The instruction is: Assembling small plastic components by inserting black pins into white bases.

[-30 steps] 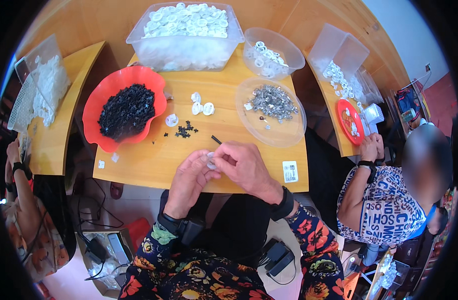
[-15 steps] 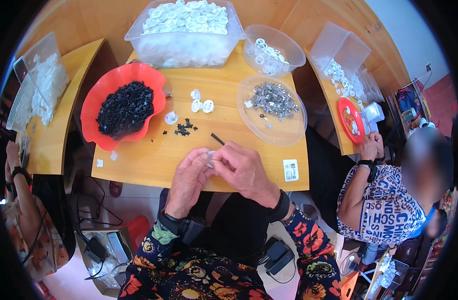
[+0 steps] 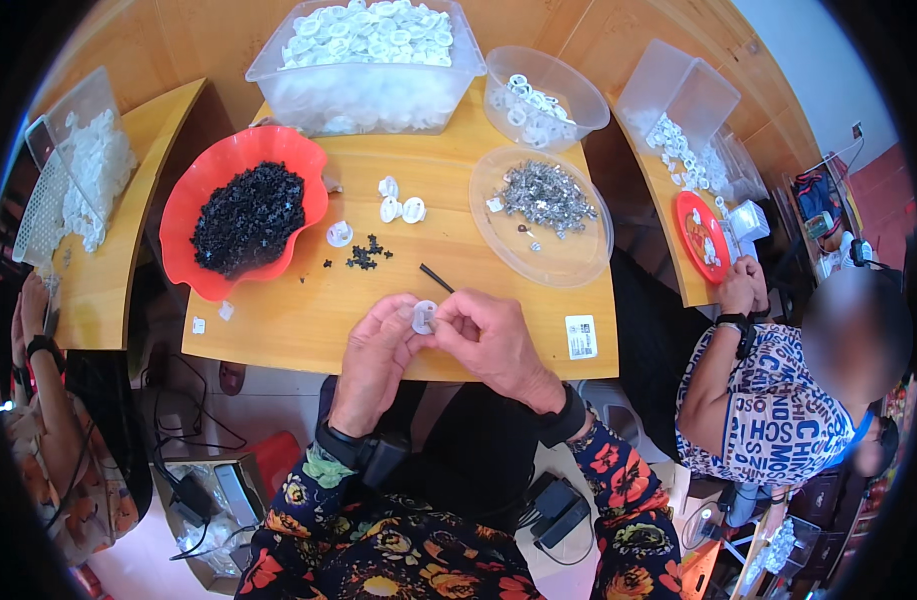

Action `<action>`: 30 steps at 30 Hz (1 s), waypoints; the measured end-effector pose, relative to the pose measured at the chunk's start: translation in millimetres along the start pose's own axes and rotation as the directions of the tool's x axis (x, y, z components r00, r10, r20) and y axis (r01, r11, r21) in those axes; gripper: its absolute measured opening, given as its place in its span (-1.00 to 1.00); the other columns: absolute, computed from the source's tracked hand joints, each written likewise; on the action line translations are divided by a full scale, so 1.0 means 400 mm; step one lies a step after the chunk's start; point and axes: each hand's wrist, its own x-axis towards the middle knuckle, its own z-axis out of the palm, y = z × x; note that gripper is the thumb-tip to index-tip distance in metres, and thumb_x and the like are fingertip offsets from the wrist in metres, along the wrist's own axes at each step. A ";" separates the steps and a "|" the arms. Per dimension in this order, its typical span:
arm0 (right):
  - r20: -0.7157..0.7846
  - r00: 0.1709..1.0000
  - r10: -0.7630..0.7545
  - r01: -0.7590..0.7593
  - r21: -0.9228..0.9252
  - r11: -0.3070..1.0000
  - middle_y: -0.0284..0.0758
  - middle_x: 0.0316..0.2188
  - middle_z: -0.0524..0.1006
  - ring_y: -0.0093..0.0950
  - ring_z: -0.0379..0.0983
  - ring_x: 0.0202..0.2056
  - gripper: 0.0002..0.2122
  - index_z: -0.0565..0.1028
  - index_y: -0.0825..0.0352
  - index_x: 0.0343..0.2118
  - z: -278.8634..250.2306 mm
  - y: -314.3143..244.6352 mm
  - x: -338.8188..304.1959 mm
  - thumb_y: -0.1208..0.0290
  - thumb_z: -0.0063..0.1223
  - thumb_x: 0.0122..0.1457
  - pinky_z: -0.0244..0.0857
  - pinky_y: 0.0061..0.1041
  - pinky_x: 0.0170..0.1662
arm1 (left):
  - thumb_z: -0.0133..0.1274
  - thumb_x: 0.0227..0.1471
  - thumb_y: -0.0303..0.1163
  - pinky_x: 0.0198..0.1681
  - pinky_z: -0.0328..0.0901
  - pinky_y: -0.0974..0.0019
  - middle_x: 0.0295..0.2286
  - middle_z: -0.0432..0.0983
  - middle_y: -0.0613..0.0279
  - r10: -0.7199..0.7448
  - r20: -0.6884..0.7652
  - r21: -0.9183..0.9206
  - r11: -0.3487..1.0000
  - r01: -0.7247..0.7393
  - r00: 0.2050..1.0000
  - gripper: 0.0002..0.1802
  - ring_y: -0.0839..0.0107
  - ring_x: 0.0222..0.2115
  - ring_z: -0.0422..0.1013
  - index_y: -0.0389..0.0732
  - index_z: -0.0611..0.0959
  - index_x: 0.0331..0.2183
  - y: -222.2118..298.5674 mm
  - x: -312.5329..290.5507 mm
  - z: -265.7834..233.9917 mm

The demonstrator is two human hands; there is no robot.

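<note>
Over the near edge of the table, my left hand (image 3: 377, 352) pinches a small round white plastic part (image 3: 424, 317) between thumb and fingers. My right hand (image 3: 491, 340) is closed, its fingertips meeting at the part's right edge; whatever they grip is too small to make out. Just beyond the fingers lies a thin black rod (image 3: 437, 278). Farther off are a small heap of black cross-shaped pieces (image 3: 367, 255) and several round white parts (image 3: 391, 208), with one lone white part (image 3: 340, 234) to their left.
A red scalloped bowl (image 3: 182, 192) of black pieces stands left. Small metal pieces fill a clear shallow dish (image 3: 489, 240) at right. Behind are a clear bin (image 3: 369, 105) and a clear round bowl (image 3: 584, 110) of white parts. People work at tables on both sides.
The white part's round face now shows more fully between my hands. My right fingertips have shifted off it toward its right edge. My left hand has barely moved.
</note>
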 end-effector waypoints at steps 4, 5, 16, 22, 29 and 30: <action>0.028 0.999 0.018 -0.014 -0.131 0.991 -0.23 -0.65 0.46 -0.39 0.43 -0.63 -0.88 0.44 0.39 -0.54 0.001 -0.012 0.007 0.47 0.09 0.01 0.27 -0.46 -0.54 | -0.09 0.19 -0.44 -0.12 0.34 0.40 -0.28 0.48 0.26 0.036 -0.028 0.043 0.998 -0.034 0.999 -0.82 0.52 -0.25 0.42 -0.27 0.50 -0.18 -0.016 0.000 -0.004; 0.033 0.999 0.026 -0.020 -0.184 0.983 -0.20 -0.66 0.47 -0.31 0.45 -0.62 -0.88 0.45 0.38 -0.56 0.003 -0.013 0.009 0.45 0.09 0.00 0.29 -0.41 -0.52 | -0.09 0.19 -0.44 -0.12 0.34 0.40 -0.28 0.48 0.26 0.037 -0.029 0.044 0.998 -0.036 0.999 -0.82 0.52 -0.25 0.42 -0.27 0.50 -0.18 -0.016 -0.002 -0.003; -0.004 0.994 0.112 -0.112 -0.084 0.990 -0.22 -0.72 0.46 -0.40 0.44 -0.66 -0.85 0.50 0.41 -0.57 0.011 -0.012 0.017 0.42 0.11 -0.01 0.28 -0.47 -0.54 | -0.15 0.22 -0.38 -0.05 0.30 0.38 -0.29 0.44 0.29 -0.005 0.049 0.001 1.000 0.005 0.999 -0.79 0.53 -0.22 0.39 -0.29 0.48 -0.18 -0.001 0.000 -0.007; 0.052 0.995 0.089 -0.081 -0.136 0.987 -0.20 -0.72 0.47 -0.36 0.43 -0.69 -0.85 0.48 0.39 -0.59 0.004 -0.023 0.023 0.42 0.11 -0.01 0.27 -0.45 -0.55 | -0.17 0.22 -0.38 -0.03 0.29 0.39 -0.27 0.44 0.26 -0.019 0.064 -0.039 0.999 0.022 0.998 -0.78 0.51 -0.20 0.40 -0.30 0.47 -0.18 -0.002 0.005 -0.021; 0.094 0.995 -0.026 0.050 -0.272 0.961 -0.14 -0.70 0.46 -0.18 0.44 -0.61 -0.85 0.47 0.36 -0.62 0.002 -0.039 0.028 0.41 0.08 -0.02 0.29 -0.29 -0.51 | -0.13 0.21 -0.40 -0.03 0.30 0.37 -0.26 0.45 0.25 -0.057 0.034 -0.034 0.998 0.058 0.998 -0.79 0.49 -0.19 0.40 -0.29 0.47 -0.17 -0.001 -0.001 -0.015; 0.094 0.995 -0.024 0.049 -0.271 0.961 -0.14 -0.70 0.46 -0.18 0.44 -0.61 -0.85 0.47 0.36 -0.62 0.003 -0.044 0.030 0.41 0.08 -0.02 0.29 -0.29 -0.51 | -0.12 0.20 -0.40 -0.03 0.30 0.37 -0.27 0.45 0.25 -0.055 0.015 -0.032 0.998 0.055 0.998 -0.79 0.49 -0.19 0.40 -0.29 0.47 -0.17 -0.002 0.000 -0.017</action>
